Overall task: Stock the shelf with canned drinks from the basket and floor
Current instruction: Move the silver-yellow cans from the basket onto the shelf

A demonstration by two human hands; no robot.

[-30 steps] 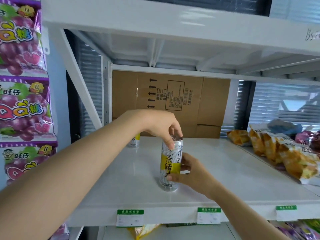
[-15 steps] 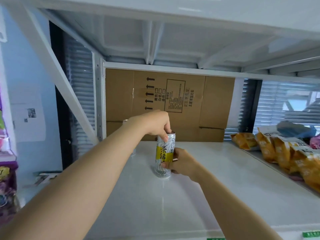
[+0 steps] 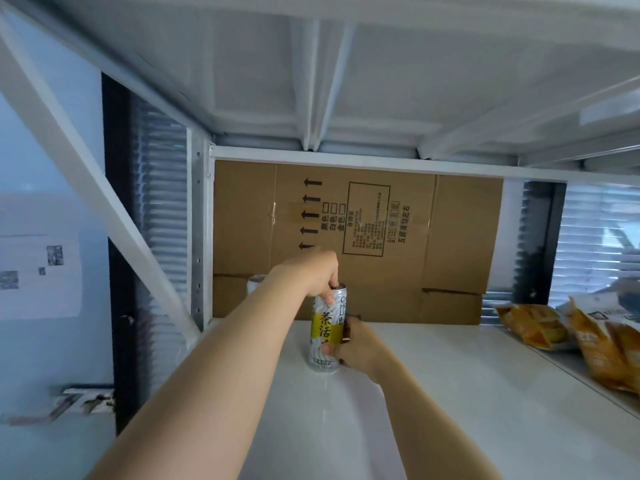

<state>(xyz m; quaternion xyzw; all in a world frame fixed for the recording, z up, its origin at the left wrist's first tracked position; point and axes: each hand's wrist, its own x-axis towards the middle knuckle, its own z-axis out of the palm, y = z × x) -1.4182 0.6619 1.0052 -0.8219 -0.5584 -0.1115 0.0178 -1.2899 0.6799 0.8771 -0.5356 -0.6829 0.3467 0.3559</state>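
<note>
From the head camera: pinching the top rim of the tall yellow-and-silver can (image 3: 327, 332) from above with the left hand (image 3: 311, 275), fingers curled over the lid, probably to keep it from tipping. Wrapping the lower body of the same can from the right with the right hand (image 3: 358, 346), thumb across the front, likely to steer the base into place. Standing upright toward the back left of the white shelf board (image 3: 450, 393), short of the cardboard box (image 3: 381, 237) that closes off the rear. Cannot tell whether the base sits fully on the board or just above it. Just behind and to the left, mostly hidden by the left forearm, a second can (image 3: 255, 282) close to the rear corner post; apparently the neighbour to line up beside, hence the two-handed care. Open room on the board in front of and to the right of the can; well apart on the right, orange snack bags (image 3: 540, 323) along the far side. Overhead, the ribbed underside of the upper shelf (image 3: 346, 81), with headroom above the left knuckles. On the left, a slanted white brace (image 3: 86, 188) crossing the open side, near the left forearm, so better to withdraw straight back than sideways.
</note>
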